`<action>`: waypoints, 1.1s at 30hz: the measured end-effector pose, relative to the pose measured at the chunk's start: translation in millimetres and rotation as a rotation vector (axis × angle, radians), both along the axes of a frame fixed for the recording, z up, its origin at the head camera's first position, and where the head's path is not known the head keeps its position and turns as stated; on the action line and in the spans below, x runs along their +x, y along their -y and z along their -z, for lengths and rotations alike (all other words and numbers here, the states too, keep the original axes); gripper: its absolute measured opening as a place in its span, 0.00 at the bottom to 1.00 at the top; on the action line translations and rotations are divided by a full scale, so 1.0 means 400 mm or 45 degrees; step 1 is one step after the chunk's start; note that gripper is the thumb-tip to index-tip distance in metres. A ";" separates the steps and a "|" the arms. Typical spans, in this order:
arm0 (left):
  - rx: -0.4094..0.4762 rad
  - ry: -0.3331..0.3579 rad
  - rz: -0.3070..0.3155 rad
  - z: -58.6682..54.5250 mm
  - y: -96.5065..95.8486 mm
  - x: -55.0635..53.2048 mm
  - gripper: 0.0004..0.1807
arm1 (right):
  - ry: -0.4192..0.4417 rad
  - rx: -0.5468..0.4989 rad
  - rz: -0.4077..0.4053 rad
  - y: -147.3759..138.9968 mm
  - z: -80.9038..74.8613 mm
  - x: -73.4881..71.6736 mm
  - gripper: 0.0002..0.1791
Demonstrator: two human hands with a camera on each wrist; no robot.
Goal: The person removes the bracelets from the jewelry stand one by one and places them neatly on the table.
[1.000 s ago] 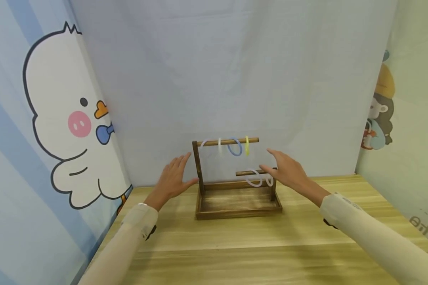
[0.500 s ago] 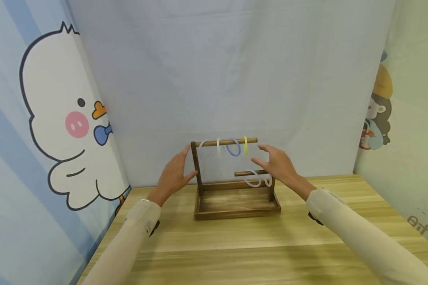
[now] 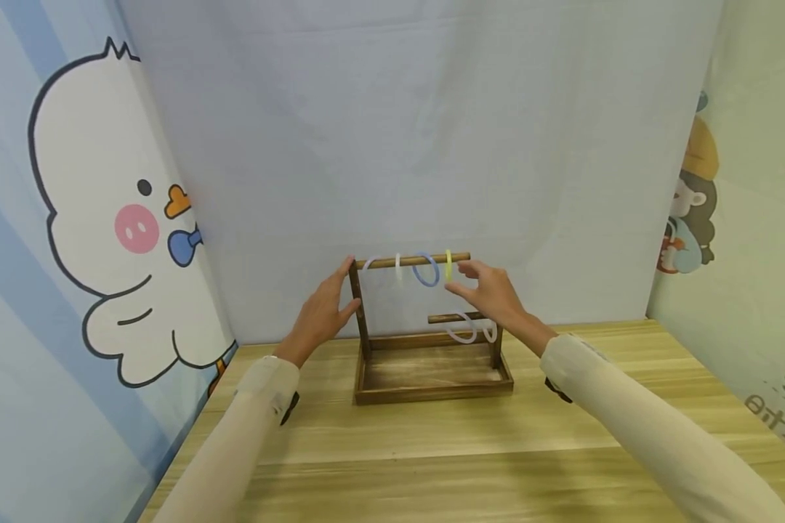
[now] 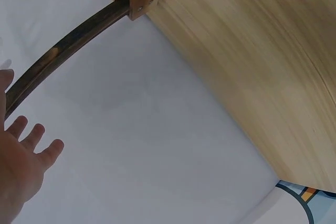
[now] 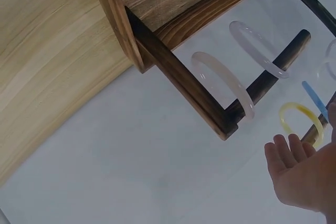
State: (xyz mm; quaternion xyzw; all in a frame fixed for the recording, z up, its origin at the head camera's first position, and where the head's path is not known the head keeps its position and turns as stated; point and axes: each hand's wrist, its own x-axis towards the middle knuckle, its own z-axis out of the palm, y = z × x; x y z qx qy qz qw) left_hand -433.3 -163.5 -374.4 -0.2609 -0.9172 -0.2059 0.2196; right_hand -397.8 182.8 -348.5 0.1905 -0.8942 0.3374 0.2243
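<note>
The rack (image 3: 432, 394) stands on the surface (image 3: 392, 465). On its upper bar (image 3: 382, 262) hang a yellow ring (image 3: 448, 266) near the free end, a blue ring (image 3: 437, 272), a white ring (image 3: 397, 267) and a faint pale one; two pale rings hang on the lower bar (image 3: 440, 319). The right hand (image 3: 493, 294), thumb and fingers apart, is just beside the yellow ring, holding nothing. The left hand (image 3: 325, 309), thumb spread wide, is at the left post (image 3: 360, 305); contact is hard to tell.
</note>
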 end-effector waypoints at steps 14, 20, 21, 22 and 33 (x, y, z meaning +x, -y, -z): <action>0.031 0.100 -0.026 -0.001 -0.019 -0.010 0.51 | -0.006 -0.094 0.006 0.034 0.011 -0.018 0.27; 0.091 0.072 0.037 0.004 -0.021 -0.027 0.50 | 0.012 -0.158 0.015 0.039 0.013 -0.019 0.24; 0.106 0.067 0.050 0.005 -0.021 -0.029 0.50 | 0.014 -0.170 0.014 0.039 0.013 -0.019 0.23; 0.128 0.058 0.068 0.006 -0.020 -0.032 0.50 | 0.010 -0.182 0.011 0.039 0.014 -0.019 0.23; 0.414 0.100 0.218 0.012 -0.020 -0.046 0.48 | -0.075 -0.270 0.002 0.046 0.012 -0.018 0.16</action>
